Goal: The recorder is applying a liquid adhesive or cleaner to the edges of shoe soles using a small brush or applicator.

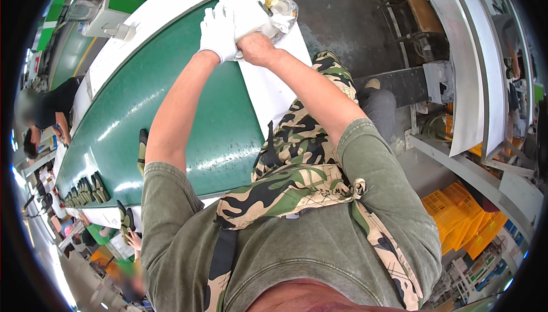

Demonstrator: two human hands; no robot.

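My left hand (217,31) wears a white glove and is stretched out over the far end of the green belt, its fingers apart. Close beside it my right hand (257,48) is bare and closed, its knuckles toward me. The curled fingers hide what they grip, if anything; they lie near the glove's wrist. Just beyond my right hand is a white, block-like object (246,22). Next to it, on the white edge of the table, sits a clear plastic-lined container (289,8) with crumpled white material and a small yellow piece (272,1) in it.
The green belt (211,112) curves along my left between white borders. Several dark green shoes (85,191) lie in a row on its near-left part. A person in black (60,104) works across the belt. At right stand a rack with white panels (451,44) and orange crates (456,215).
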